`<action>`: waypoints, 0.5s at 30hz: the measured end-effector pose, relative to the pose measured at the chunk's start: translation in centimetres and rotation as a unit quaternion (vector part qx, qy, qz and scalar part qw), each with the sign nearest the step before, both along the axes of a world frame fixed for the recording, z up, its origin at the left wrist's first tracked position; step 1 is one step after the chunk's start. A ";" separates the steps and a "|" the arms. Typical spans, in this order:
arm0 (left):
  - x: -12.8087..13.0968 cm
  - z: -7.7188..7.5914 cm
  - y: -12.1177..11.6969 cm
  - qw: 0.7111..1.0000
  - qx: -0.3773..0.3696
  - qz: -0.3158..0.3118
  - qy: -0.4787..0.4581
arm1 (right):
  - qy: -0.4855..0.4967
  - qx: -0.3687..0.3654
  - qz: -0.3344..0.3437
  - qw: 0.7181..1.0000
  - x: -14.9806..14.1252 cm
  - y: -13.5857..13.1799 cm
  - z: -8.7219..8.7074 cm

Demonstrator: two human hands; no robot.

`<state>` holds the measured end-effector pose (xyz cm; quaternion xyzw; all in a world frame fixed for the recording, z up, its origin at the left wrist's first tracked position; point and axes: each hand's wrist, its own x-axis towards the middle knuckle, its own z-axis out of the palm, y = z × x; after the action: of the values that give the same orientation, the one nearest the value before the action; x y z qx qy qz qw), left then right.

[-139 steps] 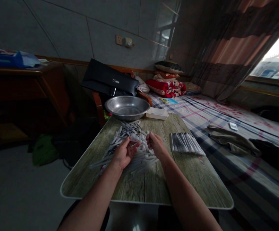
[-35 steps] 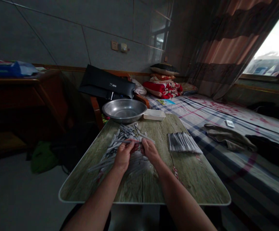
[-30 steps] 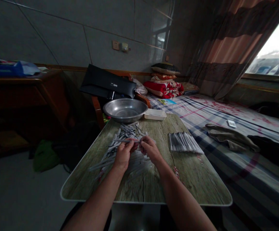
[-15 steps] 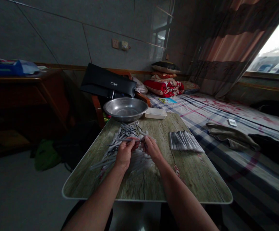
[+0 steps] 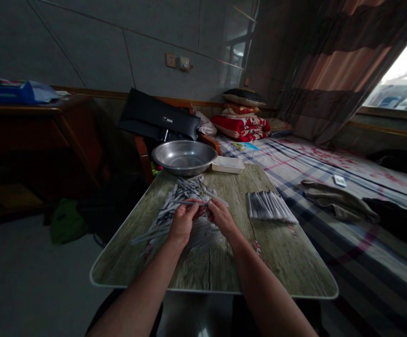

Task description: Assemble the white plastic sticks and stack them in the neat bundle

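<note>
While closed narrow on one thin pale stick [image 5: 186,202], fingertips [image 5: 194,209] of the left hand [image 5: 182,222], bunched above a loose heap of sticks [image 5: 189,189]. Right hand [image 5: 220,217] just beside, fingers curled inward close against the left ones, any hold on that stick impossible to confirm. Beneath both hands, more of the heap spreading toward the near middle of the table [image 5: 280,267], sticks crossing one another, some dark-tipped. Toward the right edge, a neat bundle of sticks [image 5: 268,207] lying side by side, well apart from the heap. At the far edge, a steel basin [image 5: 184,157] and a white plastic tray [image 5: 227,164].

Likely trouble: a slip of that narrow pinch, dropping the stick back into the heap; a careless forearm sweeping sticks over the left edge. Stick ends under the palms hidden; the number of sticks pinched and the nature of the dark tips too small and dim to make out.
</note>
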<state>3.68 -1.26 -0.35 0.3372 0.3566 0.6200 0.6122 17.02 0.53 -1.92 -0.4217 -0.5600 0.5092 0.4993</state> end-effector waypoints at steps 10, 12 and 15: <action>0.1 0.1 -0.2 1.000 0.024 -0.002 0.008 | 0.037 -0.073 0.007 0.997 0.2 -0.2 0.1; 0.1 0.0 -0.1 1.000 0.023 0.003 0.010 | 0.066 -0.060 0.022 0.996 0.2 0.0 -0.1; 0.0 0.0 -0.1 1.000 0.018 0.010 0.010 | 0.091 -0.039 0.035 0.994 0.2 0.1 0.0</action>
<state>3.69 -1.32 -0.36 0.3510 0.3548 0.6292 0.5958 17.24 0.61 -1.96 -0.3729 -0.5061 0.5839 0.5136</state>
